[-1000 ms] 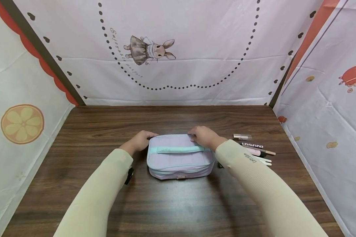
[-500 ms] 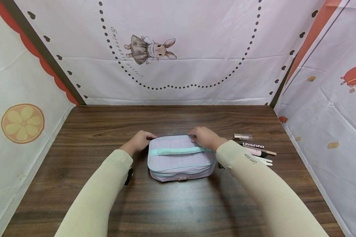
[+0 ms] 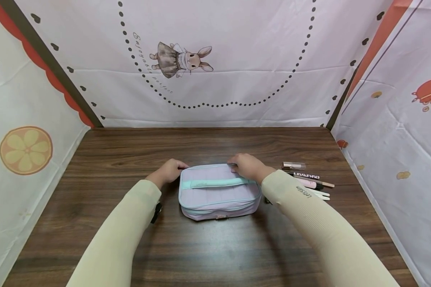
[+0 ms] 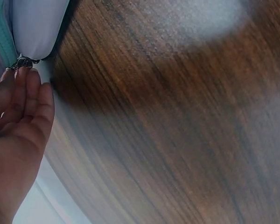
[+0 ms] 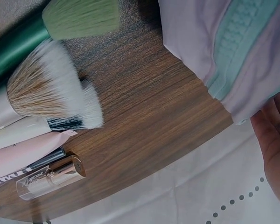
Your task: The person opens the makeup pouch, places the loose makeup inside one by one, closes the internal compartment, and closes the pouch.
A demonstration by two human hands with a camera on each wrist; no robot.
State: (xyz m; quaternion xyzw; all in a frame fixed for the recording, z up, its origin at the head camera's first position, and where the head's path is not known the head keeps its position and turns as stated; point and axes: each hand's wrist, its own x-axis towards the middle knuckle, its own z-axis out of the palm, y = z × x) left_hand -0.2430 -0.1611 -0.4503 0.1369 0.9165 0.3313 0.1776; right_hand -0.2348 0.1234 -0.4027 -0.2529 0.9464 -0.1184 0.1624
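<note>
A lilac cosmetic bag [image 3: 204,195] with a mint handle [image 3: 215,183] and mint zipper tape lies on the table, lid down over its body. At its far left corner is my left hand [image 3: 169,171]. In the left wrist view, that hand's thumb and fingertips pinch a dark metal zipper pull [image 4: 23,61] at the end of the tape. My right hand [image 3: 249,165] grips the bag's far right edge, thumb on top and fingers behind. The right wrist view shows the bag's corner and zipper tape [image 5: 240,46] beside that palm, with most fingers hidden.
Right of the bag lie makeup items: a clear-and-gold lipstick tube [image 3: 293,166], a pink tube [image 3: 309,183], a white-handled fluffy brush [image 5: 46,84] and a green brush [image 5: 79,21]. My right sleeve partly covers them in the head view. Printed cloth walls [image 3: 215,107] border the table.
The bag has shifted slightly right and towards me, its front edge a little lower in the head view. Both hands stay in nearly the same places at its far corners.
</note>
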